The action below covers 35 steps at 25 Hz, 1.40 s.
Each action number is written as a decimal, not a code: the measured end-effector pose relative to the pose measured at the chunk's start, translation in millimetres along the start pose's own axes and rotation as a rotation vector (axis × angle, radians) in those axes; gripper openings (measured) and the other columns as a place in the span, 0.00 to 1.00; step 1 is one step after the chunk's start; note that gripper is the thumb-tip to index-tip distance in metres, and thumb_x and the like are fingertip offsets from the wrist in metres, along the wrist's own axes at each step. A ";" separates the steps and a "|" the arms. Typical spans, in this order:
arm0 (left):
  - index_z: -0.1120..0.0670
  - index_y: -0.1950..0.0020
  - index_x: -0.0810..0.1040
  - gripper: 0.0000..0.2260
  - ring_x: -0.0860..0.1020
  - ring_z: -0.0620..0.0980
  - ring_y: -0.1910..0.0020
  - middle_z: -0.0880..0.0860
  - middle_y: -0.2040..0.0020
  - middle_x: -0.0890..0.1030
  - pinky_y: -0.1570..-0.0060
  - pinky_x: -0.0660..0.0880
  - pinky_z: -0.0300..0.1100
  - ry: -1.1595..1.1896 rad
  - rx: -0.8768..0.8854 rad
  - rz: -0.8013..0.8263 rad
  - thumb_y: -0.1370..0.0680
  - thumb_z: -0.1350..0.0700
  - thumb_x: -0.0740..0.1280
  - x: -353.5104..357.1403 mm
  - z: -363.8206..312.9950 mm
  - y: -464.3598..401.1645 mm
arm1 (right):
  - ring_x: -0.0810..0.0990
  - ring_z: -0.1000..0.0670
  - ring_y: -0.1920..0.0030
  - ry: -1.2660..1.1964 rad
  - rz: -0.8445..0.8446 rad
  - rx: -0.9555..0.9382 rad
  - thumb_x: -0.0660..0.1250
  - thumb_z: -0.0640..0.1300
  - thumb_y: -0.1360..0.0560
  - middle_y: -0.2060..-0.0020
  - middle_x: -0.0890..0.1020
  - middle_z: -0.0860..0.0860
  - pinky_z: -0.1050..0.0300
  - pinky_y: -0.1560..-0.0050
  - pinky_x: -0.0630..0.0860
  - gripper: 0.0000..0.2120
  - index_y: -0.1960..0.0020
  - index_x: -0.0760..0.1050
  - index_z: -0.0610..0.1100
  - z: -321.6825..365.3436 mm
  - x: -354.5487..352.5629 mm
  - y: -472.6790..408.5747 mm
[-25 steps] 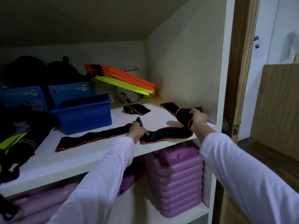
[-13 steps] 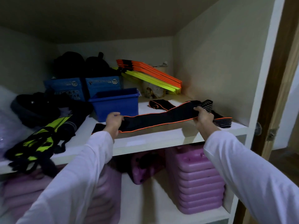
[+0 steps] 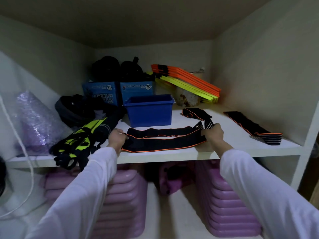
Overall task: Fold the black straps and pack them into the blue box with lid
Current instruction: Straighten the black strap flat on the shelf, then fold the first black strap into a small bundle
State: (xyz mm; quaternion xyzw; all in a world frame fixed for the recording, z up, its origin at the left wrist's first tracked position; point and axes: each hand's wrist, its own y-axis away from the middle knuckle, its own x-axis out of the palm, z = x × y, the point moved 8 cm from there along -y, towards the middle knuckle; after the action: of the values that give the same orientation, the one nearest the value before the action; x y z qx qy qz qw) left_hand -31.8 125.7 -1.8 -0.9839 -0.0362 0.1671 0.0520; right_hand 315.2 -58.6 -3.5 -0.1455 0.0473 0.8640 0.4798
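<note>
Both arms reach forward in white sleeves to the front edge of the shelf (image 3: pixel 224 150). The left hand (image 3: pixel 116 139) has its fingers curled around the left end of a black strap (image 3: pixel 162 140) with orange trim. The right hand (image 3: pixel 213 133) pinches the right end, where the grey striped part is. The strap is doubled lengthwise and lies stretched between the two hands along the front edge. The blue box (image 3: pixel 149 110) stands open just behind it, near the middle of the shelf. A second strap (image 3: pixel 196 113) lies folded to the right of the box, and a third strap (image 3: pixel 250 126) lies near the right edge.
</note>
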 end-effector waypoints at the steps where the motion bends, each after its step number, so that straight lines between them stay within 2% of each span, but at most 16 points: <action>1: 0.60 0.43 0.74 0.13 0.70 0.51 0.49 0.61 0.46 0.74 0.55 0.67 0.39 -0.014 0.002 0.010 0.27 0.70 0.66 0.8 1.7 -1.3 | 0.75 0.40 0.47 0.045 0.004 -0.019 0.65 0.33 0.28 0.39 0.74 0.37 0.51 0.49 0.72 0.21 0.37 0.64 0.33 1.0 1.4 2.1; 3: 0.57 0.49 0.71 0.11 0.70 0.51 0.50 0.57 0.49 0.72 0.61 0.67 0.38 -0.040 0.004 0.024 0.27 0.69 0.67 2.2 3.4 -3.4 | 0.75 0.38 0.43 0.154 0.015 -0.052 0.63 0.34 0.27 0.40 0.75 0.37 0.50 0.51 0.72 0.20 0.37 0.63 0.34 1.2 3.8 3.9; 4: 0.57 0.50 0.70 0.11 0.70 0.51 0.50 0.57 0.50 0.72 0.61 0.67 0.38 -0.057 0.010 0.030 0.27 0.69 0.67 3.2 4.2 -3.8 | 0.75 0.37 0.42 0.214 0.019 -0.063 0.63 0.35 0.27 0.41 0.75 0.37 0.51 0.53 0.71 0.19 0.38 0.63 0.34 0.9 4.2 4.7; 6: 0.57 0.50 0.71 0.10 0.71 0.52 0.51 0.59 0.50 0.74 0.55 0.68 0.39 -0.079 0.012 0.045 0.27 0.68 0.68 6.6 8.7 -6.9 | 0.75 0.38 0.41 0.328 0.022 -0.078 0.62 0.36 0.27 0.42 0.76 0.38 0.52 0.53 0.69 0.18 0.39 0.64 0.36 -0.6 4.0 5.6; 10: 0.61 0.45 0.74 0.11 0.71 0.53 0.52 0.62 0.47 0.76 0.53 0.68 0.40 -0.160 0.039 0.027 0.26 0.66 0.68 9.2 13.0 -9.2 | 0.73 0.39 0.38 0.480 0.019 -0.034 0.62 0.40 0.26 0.39 0.75 0.40 0.49 0.40 0.68 0.18 0.38 0.66 0.38 -7.4 3.7 3.9; 12: 0.63 0.40 0.74 0.15 0.71 0.53 0.52 0.61 0.49 0.75 0.54 0.67 0.40 -0.172 0.052 0.029 0.26 0.66 0.68 9.5 9.8 -6.6 | 0.69 0.40 0.35 0.507 0.018 -0.017 0.63 0.42 0.27 0.37 0.72 0.41 0.48 0.36 0.65 0.20 0.36 0.65 0.39 -7.8 3.6 2.2; 14: 0.64 0.40 0.74 0.15 0.72 0.55 0.50 0.59 0.50 0.73 0.52 0.69 0.42 -0.173 0.043 0.012 0.26 0.65 0.68 6.7 7.4 -6.3 | 0.64 0.40 0.32 0.489 -0.003 -0.021 0.65 0.46 0.27 0.34 0.68 0.40 0.46 0.34 0.62 0.25 0.33 0.63 0.40 -3.3 0.5 0.6; 15: 0.64 0.44 0.76 0.11 0.73 0.55 0.50 0.59 0.51 0.74 0.48 0.72 0.45 -0.171 0.034 0.007 0.26 0.64 0.68 5.2 7.4 -7.8 | 0.62 0.40 0.31 0.467 -0.029 -0.038 0.66 0.49 0.26 0.33 0.66 0.40 0.44 0.33 0.61 0.27 0.32 0.63 0.40 0.9 -2.1 -0.8; 17: 0.63 0.59 0.77 0.02 0.77 0.59 0.51 0.62 0.55 0.78 0.42 0.76 0.52 -0.128 0.022 0.011 0.28 0.65 0.69 2.3 7.1 -9.6 | 0.61 0.40 0.30 0.470 -0.117 -0.107 0.65 0.51 0.26 0.31 0.64 0.40 0.43 0.32 0.59 0.29 0.30 0.62 0.40 12.1 -10.1 -3.3; 18: 0.64 0.62 0.77 0.03 0.79 0.62 0.50 0.66 0.54 0.80 0.43 0.77 0.55 -0.099 0.009 0.021 0.29 0.66 0.70 2.2 9.5 -13.3 | 0.61 0.40 0.30 0.506 -0.162 -0.154 0.65 0.50 0.25 0.32 0.65 0.40 0.42 0.32 0.59 0.27 0.30 0.63 0.41 17.6 -13.3 -4.5; 20: 0.70 0.56 0.79 0.08 0.81 0.65 0.50 0.69 0.50 0.81 0.46 0.78 0.56 -0.084 -0.034 0.023 0.31 0.66 0.72 2.2 18.7 -23.7 | 0.64 0.40 0.32 0.602 -0.159 -0.217 0.63 0.47 0.24 0.34 0.68 0.40 0.43 0.33 0.61 0.21 0.34 0.68 0.40 23.5 -11.0 -8.1; 22: 0.70 0.51 0.79 0.14 0.81 0.65 0.51 0.68 0.50 0.82 0.47 0.79 0.56 -0.088 -0.091 0.067 0.33 0.63 0.74 7.5 29.8 -32.3 | 0.67 0.40 0.34 0.700 -0.047 -0.210 0.63 0.49 0.24 0.37 0.72 0.41 0.46 0.35 0.64 0.18 0.39 0.73 0.40 19.8 -0.8 -9.2; 25: 0.68 0.50 0.78 0.20 0.82 0.64 0.50 0.67 0.49 0.82 0.46 0.78 0.59 -0.125 -0.119 0.135 0.37 0.60 0.78 17.3 36.4 -37.1 | 0.66 0.43 0.33 0.853 0.064 -0.206 0.66 0.57 0.27 0.38 0.74 0.44 0.49 0.37 0.65 0.23 0.40 0.74 0.42 13.2 10.4 -5.7; 29: 0.68 0.48 0.76 0.19 0.79 0.63 0.44 0.64 0.47 0.81 0.45 0.75 0.50 -0.298 -0.088 0.077 0.31 0.57 0.75 8.2 12.8 -6.8 | 0.64 0.43 0.32 0.964 0.089 -0.182 0.66 0.61 0.29 0.37 0.73 0.45 0.49 0.35 0.62 0.25 0.40 0.74 0.45 10.3 10.8 -4.6; 32: 0.69 0.45 0.75 0.20 0.78 0.64 0.44 0.65 0.46 0.80 0.43 0.75 0.52 -0.273 -0.122 0.125 0.31 0.60 0.75 12.6 19.4 -12.5 | 0.63 0.44 0.32 1.002 0.145 -0.116 0.65 0.63 0.29 0.37 0.74 0.46 0.50 0.35 0.60 0.25 0.40 0.74 0.46 5.3 8.5 -6.8; 35: 0.69 0.45 0.75 0.19 0.79 0.65 0.46 0.67 0.46 0.80 0.42 0.76 0.57 -0.196 -0.142 0.148 0.33 0.64 0.74 17.8 28.1 -26.3 | 0.63 0.44 0.32 0.978 0.198 -0.036 0.67 0.59 0.28 0.37 0.74 0.46 0.50 0.35 0.59 0.23 0.39 0.72 0.46 3.4 7.8 -9.2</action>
State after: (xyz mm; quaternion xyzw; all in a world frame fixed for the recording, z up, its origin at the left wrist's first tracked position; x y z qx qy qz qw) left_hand -25.8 156.0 -31.0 -0.9640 0.0198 0.2628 -0.0342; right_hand 318.4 -46.6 -2.1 -0.5368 0.2653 0.7366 0.3144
